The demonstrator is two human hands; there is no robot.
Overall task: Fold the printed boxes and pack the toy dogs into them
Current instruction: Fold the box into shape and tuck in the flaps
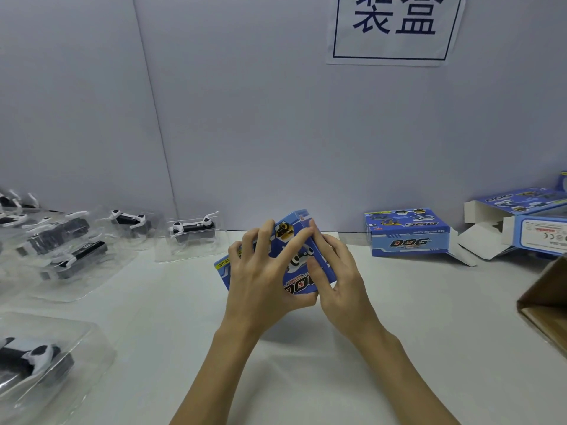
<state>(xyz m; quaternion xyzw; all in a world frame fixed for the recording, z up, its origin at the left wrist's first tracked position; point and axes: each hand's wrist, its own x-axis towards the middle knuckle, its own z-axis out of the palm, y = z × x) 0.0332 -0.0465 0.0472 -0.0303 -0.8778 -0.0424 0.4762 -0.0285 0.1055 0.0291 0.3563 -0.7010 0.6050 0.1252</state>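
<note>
i have the printed box (294, 265) up off the white table (399, 317), in the middle of my view just ahead of me, tilted so its front panel with the dog picture faces me. my left hand (260, 277) lies across that panel with fingers spread and curled over the far edge, thumb tucked underneath near the bottom corner, so the box cannot slide while i work it. my right hand (337, 271) closes in from the right side, its fingers bent against the box's right face and forefinger reaching up to the top corner; i judge this pinch squares the walls or presses an end flap home, though the flap itself is hidden behind my fingers and i cannot tell whether that end is tucked. whether a toy is already inside i cannot tell either. i keep the supply to my left: toy dogs in clear blister trays (190, 234), one close to the box by the wall, more heaped further left, and one tray (40, 360) near my left elbow, all within an easy reach for that hand. on my right a closed box (408, 233) sits against the wall, and beyond it an open box (527, 222) lies with white flaps splayed, so done work gathers away from the unpacked toys. a brown carton (549, 299) edges in at far right, likely for finished boxes. a paper sign (395, 29) hangs on the wall above.
</note>
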